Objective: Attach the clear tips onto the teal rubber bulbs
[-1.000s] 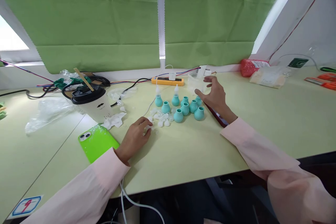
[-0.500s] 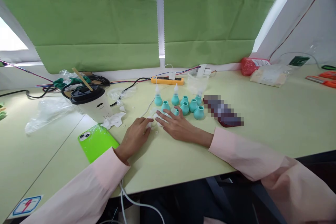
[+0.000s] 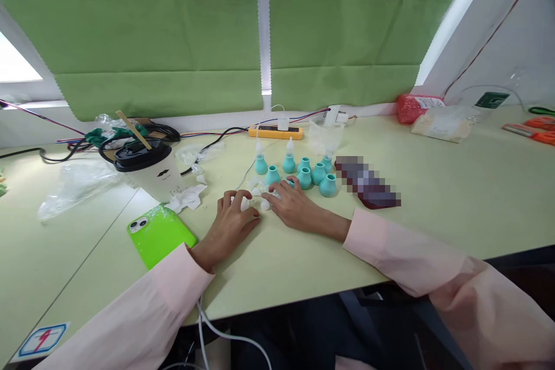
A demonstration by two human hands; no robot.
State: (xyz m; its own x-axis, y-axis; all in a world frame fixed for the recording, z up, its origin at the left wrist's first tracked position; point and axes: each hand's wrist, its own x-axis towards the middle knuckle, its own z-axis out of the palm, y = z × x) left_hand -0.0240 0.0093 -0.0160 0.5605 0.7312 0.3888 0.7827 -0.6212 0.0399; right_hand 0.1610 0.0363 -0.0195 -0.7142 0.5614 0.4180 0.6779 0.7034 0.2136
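Right hand point(image 3: 295, 208) has come back from the far clear bag to the small white caps point(image 3: 259, 191), fingers narrow among them. Left hand point(image 3: 232, 222) pinches one cap. Teal bulbs point(image 3: 310, 172) stand just beyond on worktop point(image 3: 455, 196).

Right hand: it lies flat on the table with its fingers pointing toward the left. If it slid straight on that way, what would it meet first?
Probably the small white plastic pieces at the right hand's fingertips, then the left hand close beside them; depth is hard to judge.
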